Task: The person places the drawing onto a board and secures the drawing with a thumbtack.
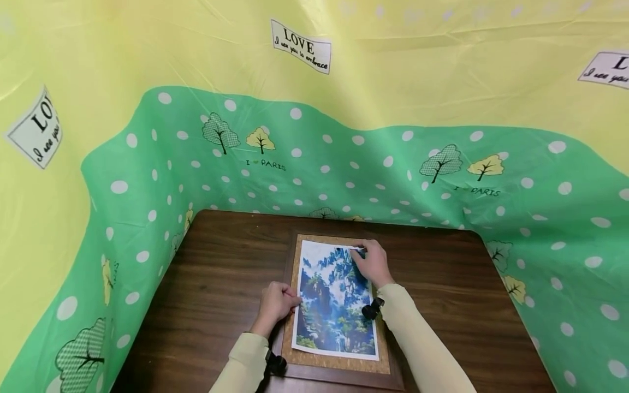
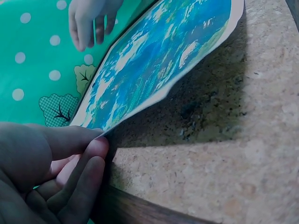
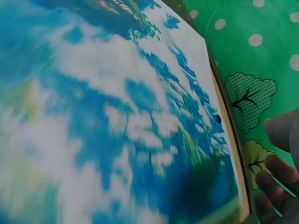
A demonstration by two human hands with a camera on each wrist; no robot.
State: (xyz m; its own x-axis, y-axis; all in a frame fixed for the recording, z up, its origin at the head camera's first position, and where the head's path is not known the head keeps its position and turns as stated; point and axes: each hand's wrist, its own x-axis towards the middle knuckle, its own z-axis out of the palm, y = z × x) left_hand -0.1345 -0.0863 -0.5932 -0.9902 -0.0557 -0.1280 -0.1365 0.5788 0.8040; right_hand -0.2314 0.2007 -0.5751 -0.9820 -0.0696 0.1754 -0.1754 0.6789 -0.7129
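Observation:
A printed landscape sheet (image 1: 330,300), blue and green with a white border, lies over a cork board (image 1: 336,364) in a brown frame. My left hand (image 1: 276,303) pinches the sheet's left edge between thumb and fingers. In the left wrist view that edge of the sheet (image 2: 154,60) is lifted off the cork (image 2: 275,116) and casts a shadow. At the sheet's upper right corner is my right hand (image 1: 372,265). Its fingers (image 3: 282,170) are apart, just off the sheet in the right wrist view. A small dark spot (image 3: 218,119) sits on the sheet's top border.
The board rests on a dark wooden table (image 1: 211,273) with rounded corners. A green and yellow curtain (image 1: 344,158) with dots and trees hangs around the back and sides. Each wrist carries a small black camera (image 1: 372,309).

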